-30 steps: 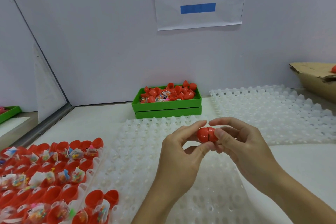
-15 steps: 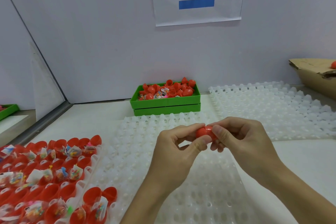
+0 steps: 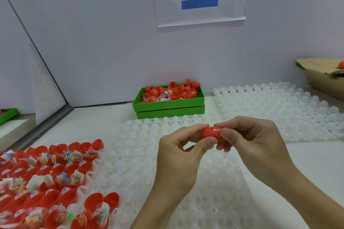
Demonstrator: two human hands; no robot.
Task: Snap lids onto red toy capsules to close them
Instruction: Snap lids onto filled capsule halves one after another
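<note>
Both hands, the left hand [image 3: 183,151] and the right hand [image 3: 255,143], pinch one red capsule [image 3: 211,133] between them. The green box [image 3: 168,106] holds loose red shells.

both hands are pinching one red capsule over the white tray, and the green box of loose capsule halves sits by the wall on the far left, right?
Not quite. The green box sits by the wall near the middle, straight beyond the hands, as the head view shows. The rest holds: left hand and right hand both pinch one red capsule over the white tray.

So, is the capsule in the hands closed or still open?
Closed, it seems: the two halves of the capsule meet with only a thin seam. Whether it is fully snapped, cannot tell; both hands pinch it.
</note>
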